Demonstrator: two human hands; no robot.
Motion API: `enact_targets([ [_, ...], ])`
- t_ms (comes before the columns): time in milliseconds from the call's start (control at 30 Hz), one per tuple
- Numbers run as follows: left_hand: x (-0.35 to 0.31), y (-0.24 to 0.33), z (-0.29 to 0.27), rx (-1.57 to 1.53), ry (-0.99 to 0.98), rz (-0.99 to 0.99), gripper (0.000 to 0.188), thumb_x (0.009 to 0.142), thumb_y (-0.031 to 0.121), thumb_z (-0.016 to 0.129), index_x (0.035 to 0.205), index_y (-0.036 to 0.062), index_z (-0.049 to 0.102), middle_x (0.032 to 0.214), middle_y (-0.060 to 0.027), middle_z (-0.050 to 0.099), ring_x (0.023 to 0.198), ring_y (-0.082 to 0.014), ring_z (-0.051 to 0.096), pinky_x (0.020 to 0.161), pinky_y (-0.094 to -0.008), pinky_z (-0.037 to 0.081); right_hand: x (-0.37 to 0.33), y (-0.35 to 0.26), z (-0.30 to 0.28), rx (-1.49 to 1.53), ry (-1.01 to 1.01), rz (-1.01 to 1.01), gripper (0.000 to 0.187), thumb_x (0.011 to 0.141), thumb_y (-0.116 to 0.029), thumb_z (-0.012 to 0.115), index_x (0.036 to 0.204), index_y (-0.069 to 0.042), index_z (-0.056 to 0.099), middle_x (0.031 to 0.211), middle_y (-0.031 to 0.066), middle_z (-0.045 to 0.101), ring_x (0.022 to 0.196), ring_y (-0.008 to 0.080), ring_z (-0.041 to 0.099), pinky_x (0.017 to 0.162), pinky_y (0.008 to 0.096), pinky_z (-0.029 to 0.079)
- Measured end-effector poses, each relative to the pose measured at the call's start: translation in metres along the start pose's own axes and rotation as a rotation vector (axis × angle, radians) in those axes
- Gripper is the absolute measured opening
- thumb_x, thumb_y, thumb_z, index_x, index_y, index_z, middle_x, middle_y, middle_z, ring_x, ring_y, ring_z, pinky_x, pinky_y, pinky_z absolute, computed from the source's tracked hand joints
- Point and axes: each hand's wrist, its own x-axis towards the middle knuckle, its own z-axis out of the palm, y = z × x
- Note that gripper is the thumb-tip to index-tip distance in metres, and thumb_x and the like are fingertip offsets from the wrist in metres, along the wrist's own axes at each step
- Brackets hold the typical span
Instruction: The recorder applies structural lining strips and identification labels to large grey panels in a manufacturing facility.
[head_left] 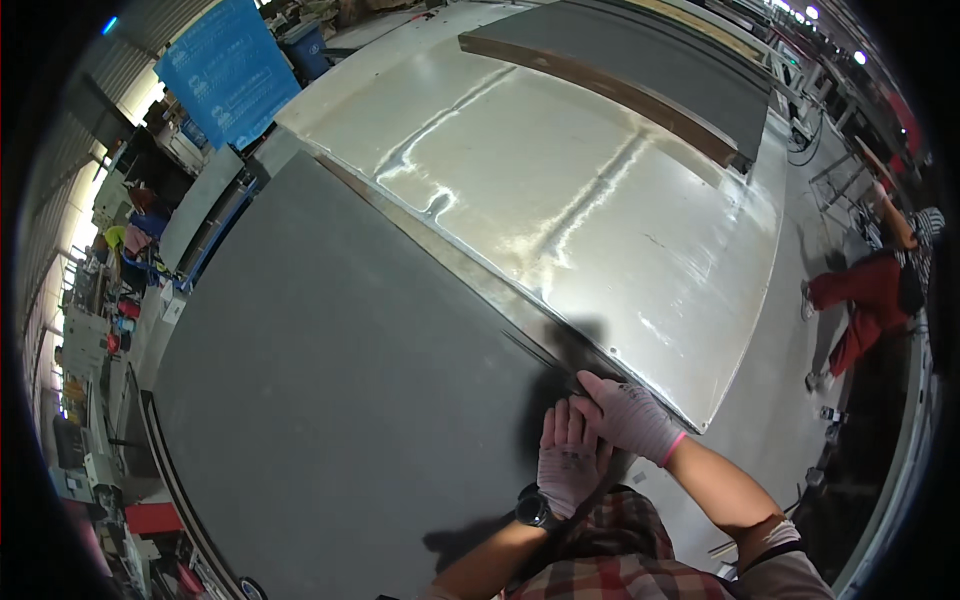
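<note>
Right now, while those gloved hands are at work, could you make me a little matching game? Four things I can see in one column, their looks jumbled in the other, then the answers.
Things:
1. Wristwatch
2. Right glove
3. Large panel at lower left
4. Other person's trousers

Looks:
A. Red
B. Flat and dark grey
C. Round and black
D. Pale, with a pink edge at the cuff

Right pairs: 1-C, 2-D, 3-B, 4-A

A pale metal-topped table (490, 185) carries dark grey sheeting (640, 60) at its far end.
</note>
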Motion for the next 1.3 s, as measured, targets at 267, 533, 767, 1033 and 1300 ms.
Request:
enact_targets([
  [267, -0.009, -0.006, 0.005, -0.134, 0.016, -0.002, 0.050, 0.076, 0.030, 0.064, 0.115, 0.0003, 0.053, 0.118, -0.0216, 0.050, 0.116, -0.0388, 0.043, 0.104, -0.0523, 0.030, 0.051, -0.047, 0.001, -0.058, -0.049, 0.000, 0.028, 0.089, -0.023, 0.049, 0.109, -0.002, 0.047, 0.088, 0.0209, 0.062, 0.085, 0.0410, 0.060, 0.075, 0.0468, 0.048],
  [533, 0.007, 0.000, -0.002, -0.156, 0.118, -0.001, 0.027, 0.080, 0.023, 0.061, 0.096, 0.0017, 0.059, 0.114, -0.0178, 0.055, 0.116, -0.0363, 0.046, 0.101, -0.0481, 0.035, 0.109, -0.068, -0.012, -0.449, -0.218, -0.101, 0.022, 0.083, -0.017, 0.051, 0.086, 0.000, 0.065, 0.090, 0.0177, 0.065, 0.083, 0.0299, 0.066, 0.066, 0.0439, 0.054],
  [767, 0.060, -0.014, -0.028, -0.008, 0.308, -0.206, 0.046, 0.077, 0.025, 0.065, 0.112, -0.0007, 0.050, 0.114, -0.0206, 0.051, 0.109, -0.0375, 0.047, 0.096, -0.0464, 0.037, -0.085, 0.006, -0.034, -0.462, -0.468, 0.185, 0.026, 0.087, -0.022, 0.046, 0.096, 0.000, 0.058, 0.091, 0.0209, 0.066, 0.085, 0.0325, 0.066, 0.073, 0.0438, 0.052],
  [1033, 0.029, 0.025, 0.033, 0.281, -0.061, -0.218, 0.073, 0.087, 0.044, 0.051, 0.134, -0.0084, 0.033, 0.142, -0.0316, 0.025, 0.134, -0.0444, 0.021, 0.112, -0.0497, 0.013, -0.180, 0.073, -0.004, -0.189, -0.378, 0.284, 0.045, 0.094, -0.042, 0.038, 0.108, -0.001, 0.050, 0.097, 0.0264, 0.063, 0.093, 0.0401, 0.062, 0.082, 0.0486, 0.047],
  [1300, 0.021, 0.059, 0.070, 0.304, -0.063, -0.183, 0.071, 0.088, 0.044, 0.046, 0.134, -0.0088, 0.033, 0.142, -0.0323, 0.025, 0.134, -0.0451, 0.021, 0.112, -0.0497, 0.011, -0.179, 0.128, 0.042, -0.094, -0.193, 0.281, 0.041, 0.092, -0.039, 0.043, 0.098, 0.000, 0.053, 0.092, 0.0218, 0.066, 0.089, 0.0375, 0.064, 0.079, 0.0463, 0.049],
])
